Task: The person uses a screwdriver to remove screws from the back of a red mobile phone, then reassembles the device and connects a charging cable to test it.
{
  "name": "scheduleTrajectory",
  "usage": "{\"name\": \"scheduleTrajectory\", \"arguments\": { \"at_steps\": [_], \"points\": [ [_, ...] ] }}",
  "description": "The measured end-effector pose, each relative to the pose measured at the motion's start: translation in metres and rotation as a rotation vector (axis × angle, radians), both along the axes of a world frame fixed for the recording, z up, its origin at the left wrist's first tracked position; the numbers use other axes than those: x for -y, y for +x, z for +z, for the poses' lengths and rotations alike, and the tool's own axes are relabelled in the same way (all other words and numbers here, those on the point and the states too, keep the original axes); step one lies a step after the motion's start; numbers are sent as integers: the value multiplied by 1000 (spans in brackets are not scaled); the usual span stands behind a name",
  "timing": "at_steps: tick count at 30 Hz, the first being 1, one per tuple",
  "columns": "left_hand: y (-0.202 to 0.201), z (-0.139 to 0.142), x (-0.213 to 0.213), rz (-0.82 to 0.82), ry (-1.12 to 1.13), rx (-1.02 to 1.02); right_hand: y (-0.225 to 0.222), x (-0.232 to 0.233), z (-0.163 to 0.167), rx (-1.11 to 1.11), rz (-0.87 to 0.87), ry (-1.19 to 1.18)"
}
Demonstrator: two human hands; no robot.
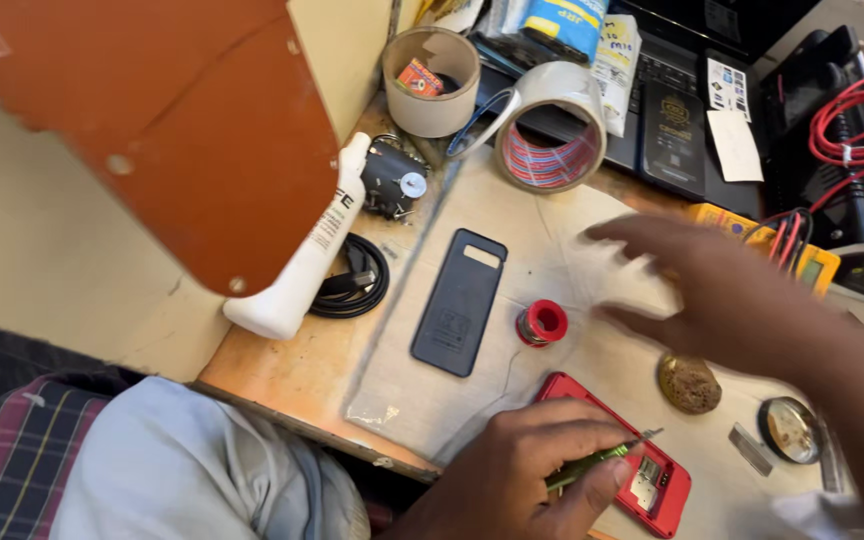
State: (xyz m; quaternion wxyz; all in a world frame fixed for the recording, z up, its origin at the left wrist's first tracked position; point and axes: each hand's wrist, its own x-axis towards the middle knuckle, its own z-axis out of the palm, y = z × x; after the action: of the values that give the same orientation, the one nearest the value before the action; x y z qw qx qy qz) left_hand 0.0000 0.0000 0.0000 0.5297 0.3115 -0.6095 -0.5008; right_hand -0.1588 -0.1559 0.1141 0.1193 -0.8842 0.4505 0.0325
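White bottle (297, 270) and dark phone case (459, 301) lie left on desk (282, 370). Left hand (527, 470) grips green screwdriver (592, 462) over red phone (642, 470); tip may slip, scratching board. Right hand (722, 290) spread open, blurred, empty; could knock red spool (542, 322).

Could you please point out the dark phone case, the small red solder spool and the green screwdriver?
dark phone case (459, 301), head view, middle of its back.
small red solder spool (543, 322), head view, top flange.
green screwdriver (587, 466), head view, handle.
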Motion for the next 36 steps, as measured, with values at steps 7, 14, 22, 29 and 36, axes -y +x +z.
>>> {"name": "scheduleTrajectory", "arguments": {
  "at_steps": [7,14,22,29,36],
  "points": [
    [5,-16,-5,-18,-83,-22,28,-17,-23,205,20,47],
    [7,-10,-5,-13,-106,-13,-9,34,-18,28,-205,-194],
    [12,-14,-6,-36,-124,-41,10,30,-29,25,231,-462],
    [9,-23,-6,26,-150,-40,97,46,-50,404,342,-236],
    [10,-45,-4,-6,-78,-155,151,63,-63,354,515,-327]
  ]
}}
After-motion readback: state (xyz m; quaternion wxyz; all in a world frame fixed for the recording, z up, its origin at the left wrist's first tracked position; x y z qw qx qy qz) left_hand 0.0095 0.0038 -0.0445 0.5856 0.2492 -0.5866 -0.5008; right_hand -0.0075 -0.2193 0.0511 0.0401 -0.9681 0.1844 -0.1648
